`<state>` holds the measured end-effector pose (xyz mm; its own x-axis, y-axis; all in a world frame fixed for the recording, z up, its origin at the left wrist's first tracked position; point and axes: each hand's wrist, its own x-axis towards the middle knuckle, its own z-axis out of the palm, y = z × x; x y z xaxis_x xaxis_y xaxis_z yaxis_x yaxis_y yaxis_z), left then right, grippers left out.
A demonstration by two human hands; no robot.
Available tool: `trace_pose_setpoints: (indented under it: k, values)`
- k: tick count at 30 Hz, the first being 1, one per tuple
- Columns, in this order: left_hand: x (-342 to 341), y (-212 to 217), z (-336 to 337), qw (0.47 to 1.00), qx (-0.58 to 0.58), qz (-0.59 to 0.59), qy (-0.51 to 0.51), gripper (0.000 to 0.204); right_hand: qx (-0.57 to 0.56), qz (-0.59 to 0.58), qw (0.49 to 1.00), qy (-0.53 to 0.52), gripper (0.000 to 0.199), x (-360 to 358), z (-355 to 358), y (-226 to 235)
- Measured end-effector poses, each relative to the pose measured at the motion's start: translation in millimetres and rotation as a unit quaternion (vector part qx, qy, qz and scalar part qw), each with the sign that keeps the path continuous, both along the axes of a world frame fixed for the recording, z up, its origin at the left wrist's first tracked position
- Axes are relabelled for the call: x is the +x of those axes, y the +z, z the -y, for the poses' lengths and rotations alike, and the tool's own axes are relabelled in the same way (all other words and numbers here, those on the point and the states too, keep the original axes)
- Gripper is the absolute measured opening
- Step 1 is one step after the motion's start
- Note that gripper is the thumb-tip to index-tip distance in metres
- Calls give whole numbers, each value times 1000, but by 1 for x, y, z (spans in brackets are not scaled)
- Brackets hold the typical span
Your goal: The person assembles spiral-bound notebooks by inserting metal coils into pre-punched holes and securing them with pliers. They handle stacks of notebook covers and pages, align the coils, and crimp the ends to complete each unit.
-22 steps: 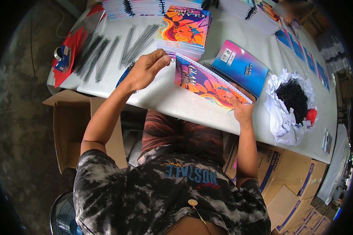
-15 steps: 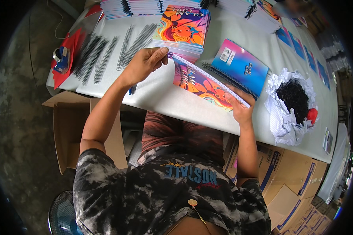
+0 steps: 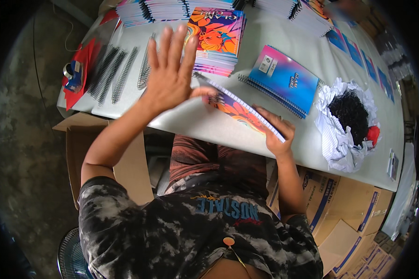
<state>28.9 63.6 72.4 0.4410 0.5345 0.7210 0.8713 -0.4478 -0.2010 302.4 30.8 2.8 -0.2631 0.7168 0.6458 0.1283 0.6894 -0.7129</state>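
left hand (image 3: pixel 166 90) has uncurled, fingers splayed, holding nothing; right hand (image 3: pixel 280 136) clasps the notebook (image 3: pixel 239 110) at its right end; likely light, bendy, best held by its edges

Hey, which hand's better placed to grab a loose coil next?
Probably the left hand: it is spread open near the coils, while the right hand is farther off and grips the notebook.

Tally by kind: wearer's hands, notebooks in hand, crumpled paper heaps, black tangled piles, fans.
Hands: 2 (left hand, right hand)
Held notebook: 1
Crumpled paper heap: 1
Black tangled pile: 1
Fan: 1
Total: 6
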Motion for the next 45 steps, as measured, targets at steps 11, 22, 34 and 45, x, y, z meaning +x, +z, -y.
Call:
trace_pose_setpoints:
  k: [11,22,34,45]
  values:
    - [-11,-111,20,997,-17,31,-66,112,100,-8,995,8,26,-18,15,3]
    - [0,-71,21,983,100,88,-127,94,143,16,990,16,28,-18,14,5]
    - [-6,-99,-10,965,141,194,-110,109,140,18,988,56,34,-26,18,5]
    - [41,-80,48,978,-90,123,-139,98,96,0,995,23,31,-31,22,7]
